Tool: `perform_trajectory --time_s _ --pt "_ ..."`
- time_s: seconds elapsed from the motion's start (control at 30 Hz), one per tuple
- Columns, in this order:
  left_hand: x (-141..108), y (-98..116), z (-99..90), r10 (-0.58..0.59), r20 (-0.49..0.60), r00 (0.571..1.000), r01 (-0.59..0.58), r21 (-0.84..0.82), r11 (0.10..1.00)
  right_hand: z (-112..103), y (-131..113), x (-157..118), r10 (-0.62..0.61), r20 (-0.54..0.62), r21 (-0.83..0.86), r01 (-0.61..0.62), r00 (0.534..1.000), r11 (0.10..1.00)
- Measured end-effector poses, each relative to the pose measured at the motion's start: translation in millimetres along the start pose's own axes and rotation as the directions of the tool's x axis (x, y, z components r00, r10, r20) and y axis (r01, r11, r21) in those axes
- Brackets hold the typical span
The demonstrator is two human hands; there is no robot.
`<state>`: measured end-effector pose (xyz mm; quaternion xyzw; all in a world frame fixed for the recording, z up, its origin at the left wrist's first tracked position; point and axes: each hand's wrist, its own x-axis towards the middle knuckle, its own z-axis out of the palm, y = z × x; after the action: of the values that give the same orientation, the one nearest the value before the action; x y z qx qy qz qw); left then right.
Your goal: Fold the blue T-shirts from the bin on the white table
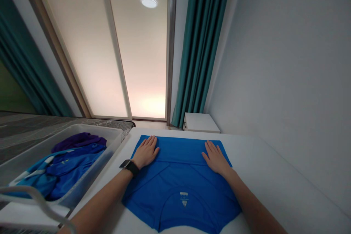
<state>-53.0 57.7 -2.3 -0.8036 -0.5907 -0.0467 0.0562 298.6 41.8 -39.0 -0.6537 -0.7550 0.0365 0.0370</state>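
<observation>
A blue T-shirt [183, 175] lies on the white table [255, 175], its neckline with a printed label toward me and its far part folded over in a straight band. My left hand [146, 151], with a black watch on the wrist, rests flat on the far left corner of that band, fingers stretched out. On the far right corner my right hand [215, 156] presses flat too, its fingers slightly spread. Neither hand grips the cloth.
To the left stands a translucent plastic bin [113, 137] with blue and purple clothes [76, 164] in it. A pale cable [41, 201] curves across the lower left. Beyond the table are a small white cabinet [201, 122], a teal curtain [203, 44] and frosted sliding doors [139, 62].
</observation>
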Motion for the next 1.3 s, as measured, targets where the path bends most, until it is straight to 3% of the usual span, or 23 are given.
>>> perform_trajectory --time_s 0.17,0.33,0.5,0.77,0.9,1.07,1.3 --pt "17 48 3.1 0.116 -0.031 0.993 -0.117 -0.026 0.993 -10 -56 16 -0.138 -0.067 0.049 0.142 0.988 0.989" --pt "31 75 15.4 0.134 -0.025 0.991 -0.136 -0.065 0.989 -5 -97 31 -0.103 -0.055 0.086 0.108 0.993 0.99" --pt "31 58 17.6 0.071 0.038 0.997 -0.068 -0.068 0.995 1 -96 33 -0.094 0.01 0.112 0.092 0.996 0.989" --pt "10 -15 7.6 -0.167 0.048 0.985 0.166 0.024 0.986 3 -94 33 -0.099 0.018 0.111 0.096 0.995 0.989" --pt "7 -35 10.4 -0.193 0.056 0.98 0.192 0.024 0.981 3 -94 33 -0.094 0.023 0.113 0.091 0.995 0.989" --pt "12 -23 10.9 -0.191 -0.009 0.982 0.191 0.044 0.981 3 -93 34 -0.097 0.029 0.12 0.093 0.995 0.988" --pt "18 21 9.4 0.007 -0.017 1.0 -0.008 -0.029 1.0 2 -94 34 -0.093 0.025 0.121 0.089 0.995 0.989"
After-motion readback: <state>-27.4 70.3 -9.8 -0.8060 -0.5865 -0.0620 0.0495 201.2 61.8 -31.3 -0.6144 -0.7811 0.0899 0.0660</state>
